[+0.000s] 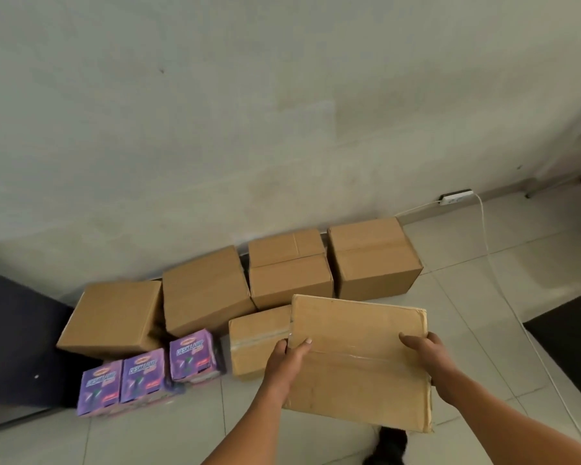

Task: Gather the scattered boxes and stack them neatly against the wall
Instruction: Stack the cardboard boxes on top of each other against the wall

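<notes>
Carried box (359, 362): lower right of frame, off the floor; I hold it by both side edges.
Left hand (291, 355): fingers curled over its left edge.
Right hand (423, 354): gripping its right edge.
Next: I'd keep it level and set it square on a box row (292, 276) at the wall (282, 112).
In the way: low box (255, 344) just ahead; lamp cartons (145, 377) lower left; cable (490, 256) at right.

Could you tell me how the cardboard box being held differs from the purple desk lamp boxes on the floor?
The held cardboard box is plain brown and taped; the desk lamp boxes are purple and printed. It is gripped by the left hand and right hand above the floor; they stand in a row on the tiles. It looks far larger. All are closed.
</notes>
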